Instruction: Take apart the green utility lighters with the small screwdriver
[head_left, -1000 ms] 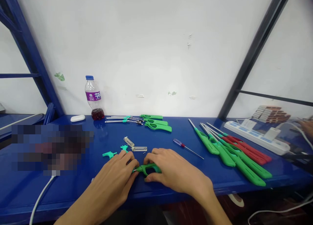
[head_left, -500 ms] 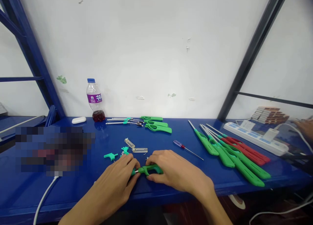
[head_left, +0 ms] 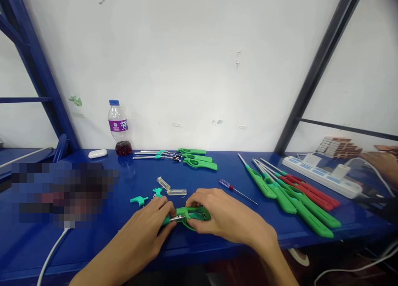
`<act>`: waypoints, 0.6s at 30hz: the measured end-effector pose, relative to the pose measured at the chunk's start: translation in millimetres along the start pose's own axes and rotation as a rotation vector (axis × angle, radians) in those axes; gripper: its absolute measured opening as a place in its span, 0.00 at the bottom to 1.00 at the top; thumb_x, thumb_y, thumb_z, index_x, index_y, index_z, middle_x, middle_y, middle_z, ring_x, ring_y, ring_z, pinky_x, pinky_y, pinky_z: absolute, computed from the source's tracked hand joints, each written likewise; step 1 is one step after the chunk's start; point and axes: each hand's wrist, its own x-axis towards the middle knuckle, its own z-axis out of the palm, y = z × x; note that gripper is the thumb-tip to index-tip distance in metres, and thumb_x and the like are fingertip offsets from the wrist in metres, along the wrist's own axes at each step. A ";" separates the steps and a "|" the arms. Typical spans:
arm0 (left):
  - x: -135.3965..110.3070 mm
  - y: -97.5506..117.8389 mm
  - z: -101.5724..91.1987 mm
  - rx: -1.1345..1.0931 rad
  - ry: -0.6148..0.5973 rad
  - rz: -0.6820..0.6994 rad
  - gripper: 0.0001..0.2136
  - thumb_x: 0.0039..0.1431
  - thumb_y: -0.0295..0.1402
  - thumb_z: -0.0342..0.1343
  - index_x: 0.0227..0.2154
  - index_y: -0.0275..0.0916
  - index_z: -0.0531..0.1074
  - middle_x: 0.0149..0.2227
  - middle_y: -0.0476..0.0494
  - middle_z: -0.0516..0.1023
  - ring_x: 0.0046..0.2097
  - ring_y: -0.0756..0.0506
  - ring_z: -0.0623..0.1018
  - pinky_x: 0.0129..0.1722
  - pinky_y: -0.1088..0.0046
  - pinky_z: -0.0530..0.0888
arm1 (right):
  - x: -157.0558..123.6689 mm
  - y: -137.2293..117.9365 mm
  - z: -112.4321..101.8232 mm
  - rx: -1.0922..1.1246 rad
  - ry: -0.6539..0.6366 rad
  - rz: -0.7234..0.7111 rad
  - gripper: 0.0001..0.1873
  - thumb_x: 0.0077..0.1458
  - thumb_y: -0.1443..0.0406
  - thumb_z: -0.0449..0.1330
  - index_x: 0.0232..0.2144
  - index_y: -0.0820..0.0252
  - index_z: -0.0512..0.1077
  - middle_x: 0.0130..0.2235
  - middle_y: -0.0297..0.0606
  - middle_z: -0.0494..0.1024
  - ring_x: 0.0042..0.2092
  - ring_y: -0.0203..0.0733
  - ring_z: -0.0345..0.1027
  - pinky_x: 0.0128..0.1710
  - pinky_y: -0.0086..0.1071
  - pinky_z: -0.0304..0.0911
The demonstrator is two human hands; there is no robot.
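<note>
Green handle [head_left: 180, 211]: shifted open since the earlier frame, metal rod [head_left: 176, 218] showing.
Left hand [head_left: 152, 221]: pinching teal collar [head_left: 166, 220].
Right hand [head_left: 222, 213]: gripping green handle.

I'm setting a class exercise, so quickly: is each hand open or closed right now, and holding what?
Left hand: closed, holding the teal plastic collar of a silver metal tube.
Right hand: closed, holding a green plastic looped handle.
</note>
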 end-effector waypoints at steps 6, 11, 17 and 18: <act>1.3 -6.9 5.7 0.027 0.008 0.014 0.10 0.74 0.36 0.43 0.41 0.45 0.70 0.45 0.43 0.74 0.46 0.37 0.76 0.44 0.59 0.72 | 4.2 7.2 -1.7 0.017 0.022 -0.039 0.12 0.62 0.59 0.65 0.46 0.55 0.80 0.47 0.39 0.84 0.48 0.49 0.76 0.43 0.35 0.63; 2.4 -9.4 11.4 0.054 0.039 0.044 0.10 0.73 0.35 0.44 0.41 0.45 0.71 0.45 0.43 0.75 0.45 0.38 0.77 0.44 0.60 0.74 | 9.5 14.4 2.2 -0.021 0.060 -0.084 0.11 0.60 0.60 0.66 0.43 0.56 0.80 0.44 0.37 0.84 0.44 0.46 0.77 0.40 0.34 0.62; 2.3 -5.2 10.6 0.006 0.053 0.077 0.10 0.74 0.35 0.45 0.40 0.47 0.71 0.43 0.46 0.75 0.43 0.41 0.77 0.43 0.64 0.74 | 12.4 22.2 1.5 -0.018 0.097 -0.056 0.12 0.60 0.57 0.66 0.43 0.56 0.80 0.43 0.38 0.84 0.43 0.46 0.76 0.41 0.34 0.63; 2.3 -5.0 10.1 -0.003 0.048 0.086 0.09 0.74 0.35 0.45 0.40 0.47 0.71 0.43 0.46 0.75 0.43 0.41 0.77 0.43 0.65 0.74 | 13.2 23.5 1.7 -0.022 0.112 -0.042 0.12 0.61 0.56 0.66 0.43 0.56 0.80 0.43 0.38 0.84 0.42 0.46 0.76 0.40 0.34 0.63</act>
